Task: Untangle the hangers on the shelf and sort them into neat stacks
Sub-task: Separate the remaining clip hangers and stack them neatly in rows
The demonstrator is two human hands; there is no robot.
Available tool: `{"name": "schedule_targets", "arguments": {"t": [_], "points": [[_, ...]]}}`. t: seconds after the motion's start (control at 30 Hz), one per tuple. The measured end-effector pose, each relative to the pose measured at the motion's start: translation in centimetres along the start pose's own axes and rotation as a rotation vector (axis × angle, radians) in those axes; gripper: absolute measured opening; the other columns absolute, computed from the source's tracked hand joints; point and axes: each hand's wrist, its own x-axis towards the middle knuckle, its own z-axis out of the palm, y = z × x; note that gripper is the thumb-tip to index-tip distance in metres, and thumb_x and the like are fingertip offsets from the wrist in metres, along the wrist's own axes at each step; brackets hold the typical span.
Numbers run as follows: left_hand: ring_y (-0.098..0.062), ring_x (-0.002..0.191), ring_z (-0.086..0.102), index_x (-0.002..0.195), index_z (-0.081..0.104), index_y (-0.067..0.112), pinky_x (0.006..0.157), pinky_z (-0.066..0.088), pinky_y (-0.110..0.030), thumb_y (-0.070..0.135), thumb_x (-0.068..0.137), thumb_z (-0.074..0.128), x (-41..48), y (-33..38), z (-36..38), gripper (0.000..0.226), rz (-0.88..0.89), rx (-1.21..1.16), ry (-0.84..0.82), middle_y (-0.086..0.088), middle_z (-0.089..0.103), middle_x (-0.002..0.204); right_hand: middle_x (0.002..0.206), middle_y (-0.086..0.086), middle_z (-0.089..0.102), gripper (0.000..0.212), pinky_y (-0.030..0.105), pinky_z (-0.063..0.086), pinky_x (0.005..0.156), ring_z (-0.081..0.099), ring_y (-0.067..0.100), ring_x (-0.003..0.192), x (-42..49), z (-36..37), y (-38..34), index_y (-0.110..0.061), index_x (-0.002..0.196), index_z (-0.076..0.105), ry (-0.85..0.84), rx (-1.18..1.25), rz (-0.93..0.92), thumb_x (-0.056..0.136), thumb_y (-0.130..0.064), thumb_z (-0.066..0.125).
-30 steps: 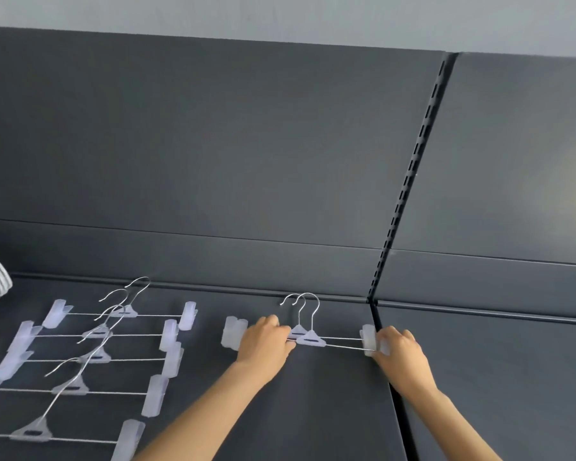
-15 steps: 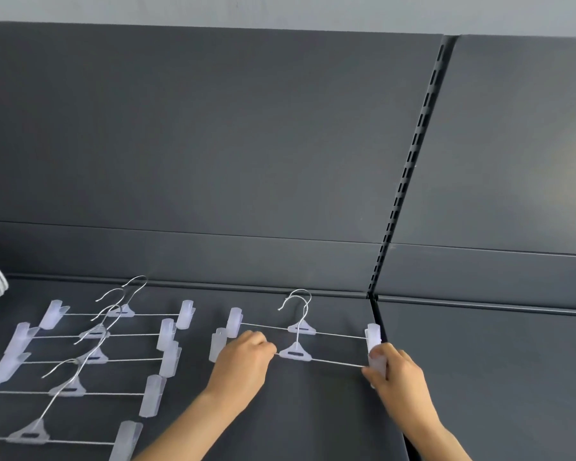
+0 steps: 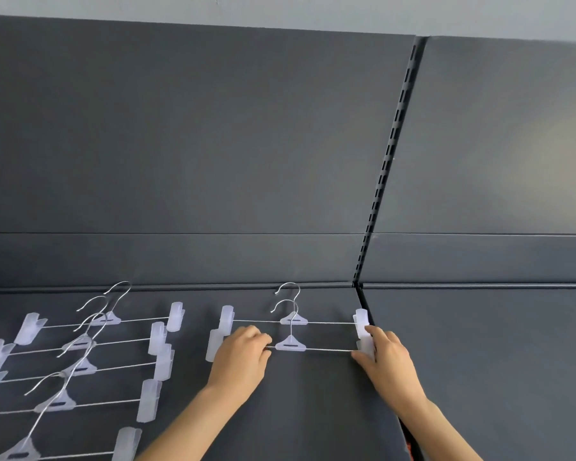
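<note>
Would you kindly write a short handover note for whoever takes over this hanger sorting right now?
Left hand: grips the wire bar of the near clip hanger, left of its centre.
Right hand: pinches that hanger's right clip.
Things: the far clip hanger lies just behind it; five more clip hangers lie in a staggered row to the left on the shelf.
Done: the two are apart and parallel.
To do: set the near one down, then gather all into neat stacks.

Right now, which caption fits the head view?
Left hand and right hand hold the nearer clip hanger on the dark shelf.
</note>
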Motion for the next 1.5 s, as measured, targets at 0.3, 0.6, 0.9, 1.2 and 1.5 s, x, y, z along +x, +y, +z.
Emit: {"name": "schedule_targets", "arguments": {"t": [0.3,0.6,0.9,1.2,1.5], "points": [[-0.008,0.07,0.064,0.076,0.068,0.025,0.057,0.043,-0.012,0.017,0.066,0.077,0.1,2.8,-1.4,0.016,0.097,-0.142,0.063,0.016,0.064,0.071,0.122,0.005,0.051,0.046,0.03,0.044,0.084,0.047,0.023,0.115,-3.4,-2.1,1.6,-0.016,0.134,0.04,0.129,-0.1,0.027,0.091,-0.031,0.051],[-0.015,0.119,0.045,0.127,0.049,0.019,0.095,0.037,-0.025,0.026,0.095,0.041,1.0,11.8,-1.7,0.034,0.181,-0.213,-0.13,0.004,0.057,0.123,0.124,0.006,0.05,0.046,0.032,0.041,0.094,0.044,0.025,0.118,-6.9,-7.5,7.4,-0.015,0.133,0.04,0.111,-0.333,0.04,0.094,-0.038,0.042],[-0.013,0.121,0.046,0.131,0.047,0.019,0.097,0.04,-0.027,0.028,0.096,0.043,1.7,27.4,0.6,0.037,0.266,-0.234,-0.216,0.004,0.057,0.126,0.133,0.004,0.045,0.05,0.03,0.036,0.1,0.04,0.022,0.124,-10.4,-16.6,18.3,-0.015,0.138,0.032,0.115,-0.35,0.08,0.095,-0.039,0.04],[-0.014,0.12,0.048,0.131,0.048,0.017,0.096,0.043,-0.027,0.026,0.095,0.044,3.5,42.7,2.7,0.036,0.295,-0.245,-0.252,0.001,0.056,0.127,0.137,0.004,0.043,0.054,0.03,0.035,0.103,0.038,0.021,0.128,-12.8,-25.9,29.6,-0.014,0.14,0.03,0.152,-0.325,0.121,0.094,-0.043,0.038],[-0.015,0.117,0.049,0.128,0.05,0.016,0.095,0.044,-0.028,0.025,0.096,0.043,8.3,53.3,6.3,0.034,0.368,-0.252,-0.286,-0.001,0.057,0.124,0.137,0.003,0.044,0.052,0.03,0.037,0.103,0.04,0.02,0.127,-12.4,-32.4,39.1,-0.015,0.139,0.033,0.213,-0.309,0.23,0.095,-0.041,0.038]]}}
